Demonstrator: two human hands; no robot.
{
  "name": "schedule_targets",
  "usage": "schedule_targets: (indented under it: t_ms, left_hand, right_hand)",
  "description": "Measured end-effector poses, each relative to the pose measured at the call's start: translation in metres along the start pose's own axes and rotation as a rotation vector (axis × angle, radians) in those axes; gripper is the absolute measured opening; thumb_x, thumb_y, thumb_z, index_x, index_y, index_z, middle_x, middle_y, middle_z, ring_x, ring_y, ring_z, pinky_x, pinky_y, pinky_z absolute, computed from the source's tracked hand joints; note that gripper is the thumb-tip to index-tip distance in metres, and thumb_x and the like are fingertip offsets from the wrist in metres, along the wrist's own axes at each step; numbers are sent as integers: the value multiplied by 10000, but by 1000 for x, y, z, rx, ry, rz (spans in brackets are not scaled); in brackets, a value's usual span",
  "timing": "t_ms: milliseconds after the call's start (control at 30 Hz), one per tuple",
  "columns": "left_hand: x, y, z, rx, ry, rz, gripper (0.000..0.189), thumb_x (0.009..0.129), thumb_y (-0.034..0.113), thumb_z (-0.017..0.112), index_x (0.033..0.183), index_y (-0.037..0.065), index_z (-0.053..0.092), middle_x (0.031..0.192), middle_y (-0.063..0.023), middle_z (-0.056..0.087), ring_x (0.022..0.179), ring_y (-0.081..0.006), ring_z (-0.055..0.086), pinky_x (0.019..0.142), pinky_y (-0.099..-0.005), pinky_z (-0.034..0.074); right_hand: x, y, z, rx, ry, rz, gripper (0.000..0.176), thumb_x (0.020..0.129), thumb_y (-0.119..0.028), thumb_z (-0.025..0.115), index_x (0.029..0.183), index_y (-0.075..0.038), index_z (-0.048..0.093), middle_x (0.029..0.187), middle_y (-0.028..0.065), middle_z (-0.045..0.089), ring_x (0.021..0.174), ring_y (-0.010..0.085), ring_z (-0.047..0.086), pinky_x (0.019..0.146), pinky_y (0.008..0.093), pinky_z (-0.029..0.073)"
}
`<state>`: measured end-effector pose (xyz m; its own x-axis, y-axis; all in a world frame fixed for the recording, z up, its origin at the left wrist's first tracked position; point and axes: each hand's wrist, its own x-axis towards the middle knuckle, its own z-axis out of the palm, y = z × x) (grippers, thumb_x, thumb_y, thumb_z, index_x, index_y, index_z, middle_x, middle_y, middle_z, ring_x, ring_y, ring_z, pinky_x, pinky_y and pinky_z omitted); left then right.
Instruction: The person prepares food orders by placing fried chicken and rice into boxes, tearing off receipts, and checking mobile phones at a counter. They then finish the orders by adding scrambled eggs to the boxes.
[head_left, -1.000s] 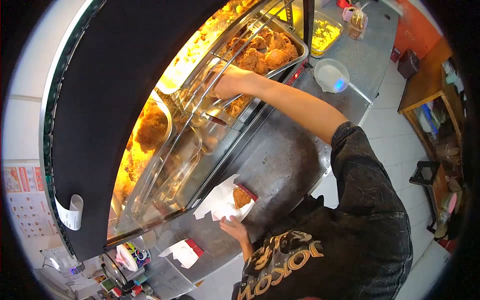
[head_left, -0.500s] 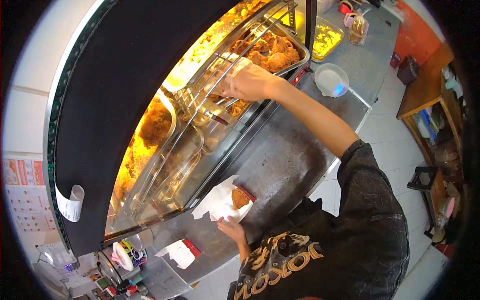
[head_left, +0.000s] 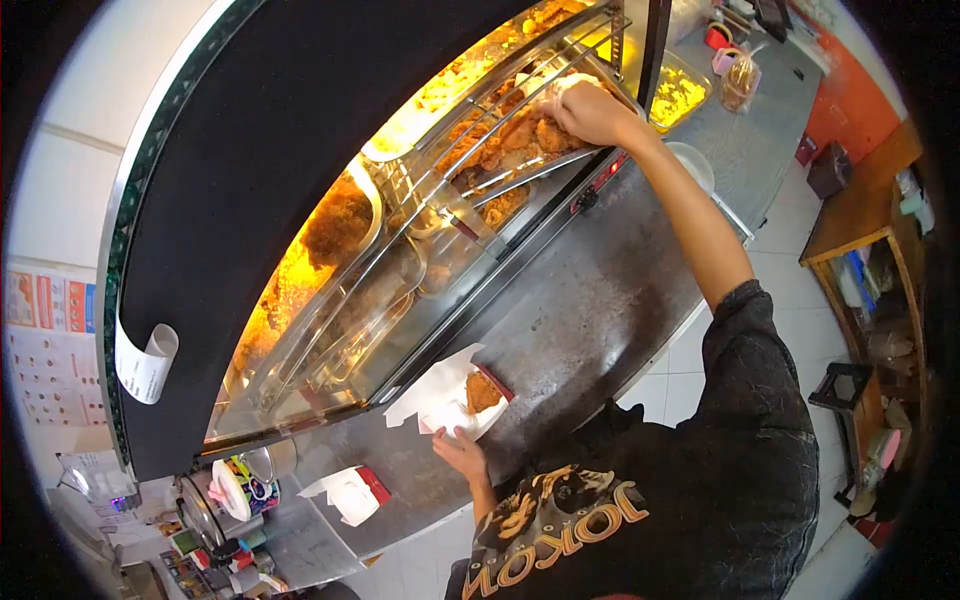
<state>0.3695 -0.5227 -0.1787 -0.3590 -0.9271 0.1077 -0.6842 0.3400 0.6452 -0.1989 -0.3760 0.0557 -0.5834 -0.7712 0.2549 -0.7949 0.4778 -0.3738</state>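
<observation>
Reaching into the lit display case, my right hand (head_left: 590,113) is over a metal tray of fried chicken (head_left: 520,135). Whitish, see-through plastic covers its front part, and the fingers are largely hidden. Lower down, my left hand (head_left: 462,454) grips the near edge of a small red box (head_left: 506,388) lined with white paper (head_left: 436,393). A piece of fried chicken (head_left: 482,393) lies in that box, on the dark metal counter (head_left: 570,290). Further left stands a second red box with white paper (head_left: 354,495).
Wire racks (head_left: 400,215) and the case's lower frame (head_left: 480,285) lie beside my right arm. Beyond the case are a tray of yellow food (head_left: 678,97), a pale round dish (head_left: 692,168) and a bagged item (head_left: 739,82). A wooden shelf (head_left: 865,215) stands at right.
My right hand has moved up and to the right, from beside the wire rack to over the chicken tray. My left hand remains at the box. The view has shifted slightly.
</observation>
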Motion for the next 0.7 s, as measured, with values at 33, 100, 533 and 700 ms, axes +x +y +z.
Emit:
schedule_targets:
  t_ms: [33, 100, 533, 700]
  left_hand:
    - [-2, 1, 0, -5, 4, 1, 392, 927, 267, 579, 1151, -33, 464, 1082, -238, 492, 1062, -385, 466, 947, -455, 345]
    - [-1, -2, 3, -5, 8, 16, 385, 923, 253, 581, 1138, -44, 464, 1099, -245, 485, 1063, -394, 464, 945, -463, 346]
    - [0, 8, 5, -93, 44, -8, 484, 891, 182, 622, 1230, -80, 397, 1182, -243, 453, 1139, -363, 441, 1022, -427, 303]
    - [1, 5, 7, -49, 38, -20, 479, 893, 183, 615, 1230, -79, 398, 1186, -246, 452, 1139, -364, 441, 1022, -429, 305]
  right_hand:
    - [-1, 1, -1, 22, 11, 32, 561, 960, -407, 449, 657, 36, 612, 677, 243, 594, 667, 411, 581, 667, 484, 456]
    - [-2, 0, 1, 29, 106, 42, 537, 960, -382, 445, 649, 24, 610, 650, 226, 588, 628, 403, 568, 656, 478, 456]
    - [-29, -16, -11, 294, 241, 82, 622, 951, -525, 470, 804, 67, 590, 660, 207, 591, 622, 302, 582, 627, 413, 453]
    - [-29, 3, -36, 109, 123, -19, 604, 924, -512, 532, 843, 81, 613, 650, 231, 559, 634, 338, 580, 639, 439, 450]
